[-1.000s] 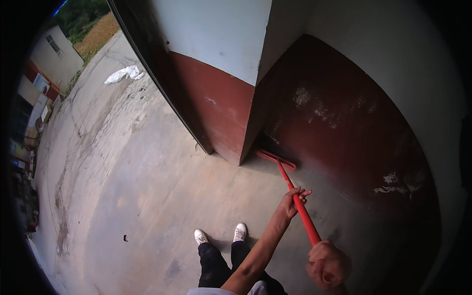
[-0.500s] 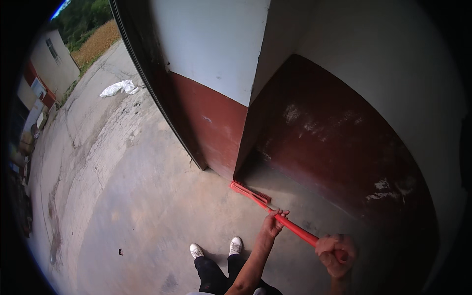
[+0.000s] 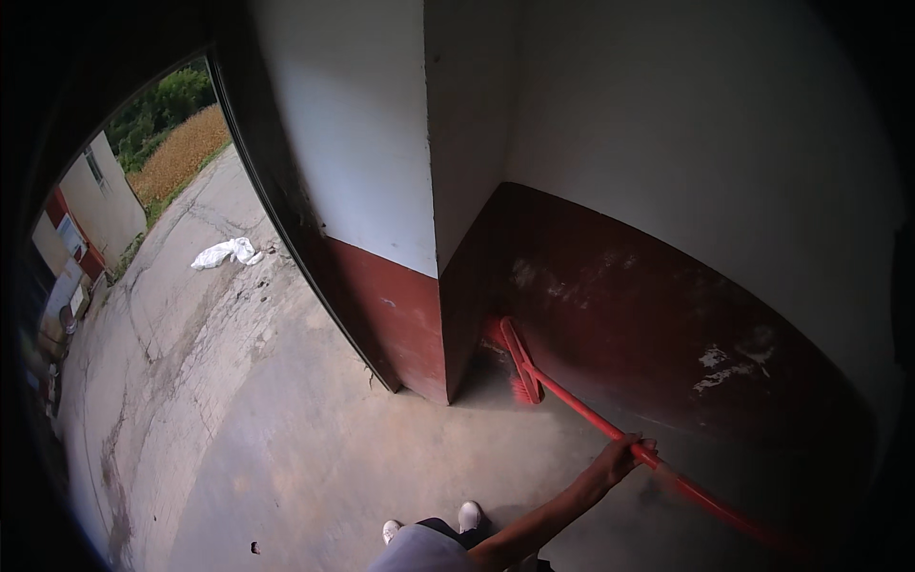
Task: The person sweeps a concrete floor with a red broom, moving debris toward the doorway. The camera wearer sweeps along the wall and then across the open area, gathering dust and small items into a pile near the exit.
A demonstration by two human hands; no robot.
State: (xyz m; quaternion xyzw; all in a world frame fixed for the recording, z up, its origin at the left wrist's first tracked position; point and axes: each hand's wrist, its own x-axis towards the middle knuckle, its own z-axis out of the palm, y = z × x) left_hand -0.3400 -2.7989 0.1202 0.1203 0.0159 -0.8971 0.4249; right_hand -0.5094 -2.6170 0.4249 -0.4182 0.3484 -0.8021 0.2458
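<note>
One red broom is in hand: its long handle runs slanting from the lower right up to a single red brush head that rests on the concrete floor in the corner, where the dark red lower band of the wall meets a jutting wall edge. The left hand is closed around the handle partway along, with the brush head ahead of the grip, up and to the left. The right hand is out of sight; the handle runs on past the grip toward the dark lower right edge. Below the grip, two white shoes stand side by side on the floor. Well away to the left, beyond the wide doorway, one white sack lies on the cracked ground outside.
</note>
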